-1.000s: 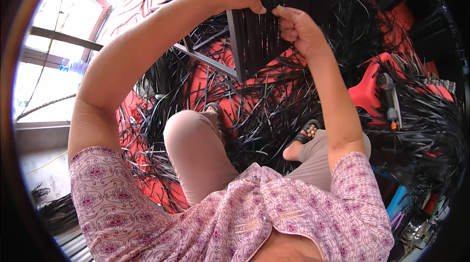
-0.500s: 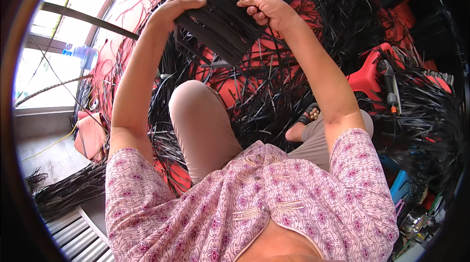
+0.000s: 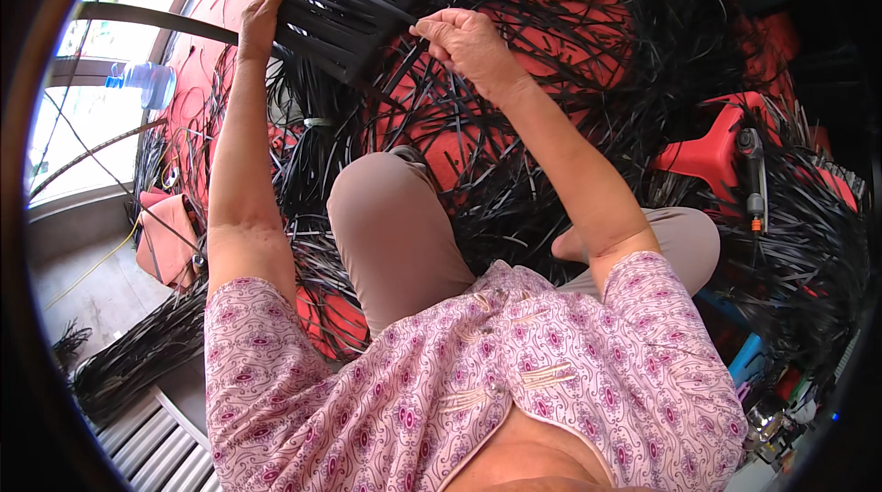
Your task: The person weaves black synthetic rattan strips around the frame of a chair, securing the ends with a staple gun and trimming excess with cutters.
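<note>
Up ahead is a panel of black plastic strips (image 3: 354, 10), loosely woven and tilted, with gaps between its strips. My left hand (image 3: 262, 22) is at the panel's left edge, gripping it; most of its fingers are hidden behind the edge. By the panel's right side, my right hand (image 3: 467, 49) pinches a narrow black strip (image 3: 401, 71) between thumb and forefinger, the other fingers curled in. The strip hangs close to the panel's lower corner.
Loose black strips (image 3: 542, 115) lie tangled over the red floor covering (image 3: 441, 161). On the right stand a red plastic stool (image 3: 703, 152) and a power tool (image 3: 751, 175). A slatted metal bench (image 3: 152, 446) is at lower left, a water bottle (image 3: 152, 83) by the window.
The panel has shifted left. My left hand moved left along with it and now sits at its edge. My right hand moved left and slightly down, still pinching a strip.
</note>
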`<state>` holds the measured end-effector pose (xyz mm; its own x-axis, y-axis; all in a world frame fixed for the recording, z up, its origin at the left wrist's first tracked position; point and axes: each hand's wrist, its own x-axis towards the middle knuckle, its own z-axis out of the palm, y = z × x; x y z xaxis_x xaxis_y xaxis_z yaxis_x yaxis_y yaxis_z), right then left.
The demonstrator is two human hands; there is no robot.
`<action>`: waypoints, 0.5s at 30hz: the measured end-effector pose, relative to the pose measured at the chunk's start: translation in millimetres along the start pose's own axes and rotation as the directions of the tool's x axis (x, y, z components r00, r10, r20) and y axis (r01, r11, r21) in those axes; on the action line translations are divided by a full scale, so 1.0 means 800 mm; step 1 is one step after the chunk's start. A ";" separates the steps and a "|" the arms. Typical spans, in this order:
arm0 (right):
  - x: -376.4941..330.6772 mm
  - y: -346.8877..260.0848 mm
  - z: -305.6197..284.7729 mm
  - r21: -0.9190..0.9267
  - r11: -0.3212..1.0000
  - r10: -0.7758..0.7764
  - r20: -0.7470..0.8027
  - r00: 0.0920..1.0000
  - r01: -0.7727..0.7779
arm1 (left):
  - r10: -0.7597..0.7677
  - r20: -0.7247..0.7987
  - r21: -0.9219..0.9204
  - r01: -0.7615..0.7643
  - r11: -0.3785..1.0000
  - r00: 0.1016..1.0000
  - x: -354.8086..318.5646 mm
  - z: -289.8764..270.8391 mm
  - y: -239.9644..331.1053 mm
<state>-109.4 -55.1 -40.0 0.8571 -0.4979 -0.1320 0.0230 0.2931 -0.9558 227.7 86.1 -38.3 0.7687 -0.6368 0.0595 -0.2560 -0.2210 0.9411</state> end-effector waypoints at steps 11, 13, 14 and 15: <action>0.033 0.021 -0.003 0.080 0.995 -0.057 -0.027 0.998 0.059 | -0.016 -0.185 0.031 0.022 0.999 0.983 0.023 0.009 -0.009; 0.032 0.030 0.008 0.102 0.993 -0.052 0.006 0.999 0.051 | -0.036 -0.163 0.099 0.053 0.994 0.986 0.024 -0.013 -0.010; 0.030 0.033 0.013 0.115 0.992 -0.049 0.022 0.999 0.046 | -0.048 -0.152 0.134 0.069 0.989 0.987 0.024 -0.022 -0.011; 0.030 0.033 0.014 0.101 0.993 -0.060 0.016 0.998 0.058 | -0.049 -0.152 0.092 0.063 0.994 0.987 0.029 -0.019 -0.016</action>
<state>-82.5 -50.1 -65.6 0.8621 -0.5018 -0.0702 0.1249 0.3447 -0.9303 257.6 85.7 -43.5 0.8605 -0.5054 0.0634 -0.2597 -0.3281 0.9083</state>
